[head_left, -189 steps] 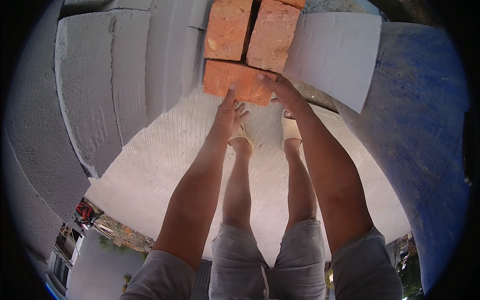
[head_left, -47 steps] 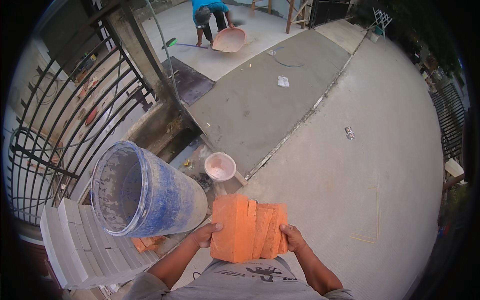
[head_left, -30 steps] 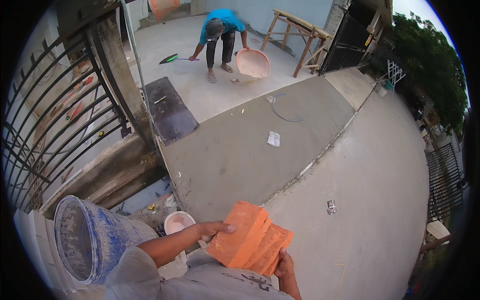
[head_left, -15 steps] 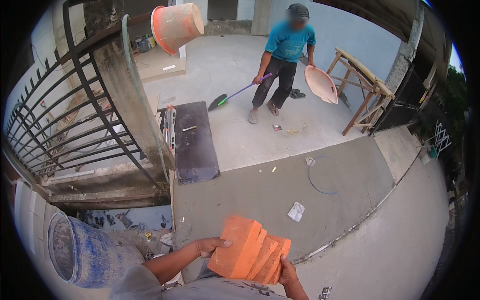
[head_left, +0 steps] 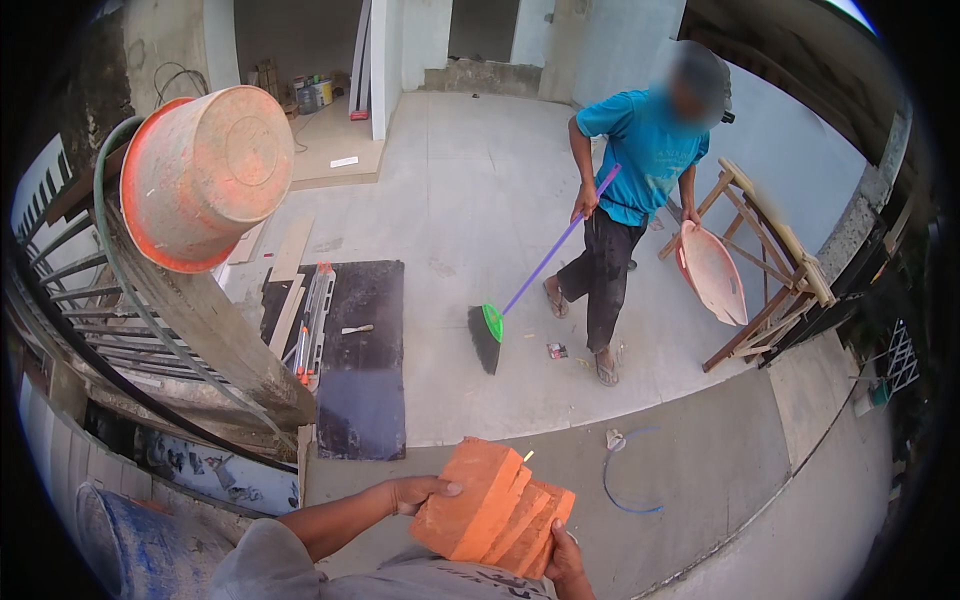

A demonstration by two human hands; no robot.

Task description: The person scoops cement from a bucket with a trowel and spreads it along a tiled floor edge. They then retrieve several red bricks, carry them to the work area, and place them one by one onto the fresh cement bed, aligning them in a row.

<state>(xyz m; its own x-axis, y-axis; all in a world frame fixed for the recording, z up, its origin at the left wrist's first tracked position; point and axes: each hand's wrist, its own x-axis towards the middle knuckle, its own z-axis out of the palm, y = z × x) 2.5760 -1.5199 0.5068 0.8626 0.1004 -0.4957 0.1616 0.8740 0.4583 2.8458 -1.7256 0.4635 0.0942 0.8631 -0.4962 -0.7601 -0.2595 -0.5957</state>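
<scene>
A stack of orange bricks (head_left: pixel 488 510) is held in front of my body, clamped between my two hands. My left hand (head_left: pixel 420 493) grips the left end, its thumb lying on the face of the outermost brick. On the right end my right hand (head_left: pixel 566 556) presses with its fingers, partly hidden behind the stack. Several bricks sit face to face, slightly staggered and tilted. Below them the grey cloth of my shirt shows.
A person in a blue shirt (head_left: pixel 650 150) walks ahead with a purple-handled broom (head_left: pixel 560 240) and a pinkish basin (head_left: pixel 712 272). An orange bucket (head_left: pixel 205 180) hangs on the fence post at left. A dark board (head_left: pixel 362 350), a wooden trestle (head_left: pixel 770 250) and a blue drum (head_left: pixel 150 545) stand around.
My viewpoint has moved forward, bringing the bucket and board closer. The person has stepped nearer and to the right with broom and basin. The bricks stay in both my hands.
</scene>
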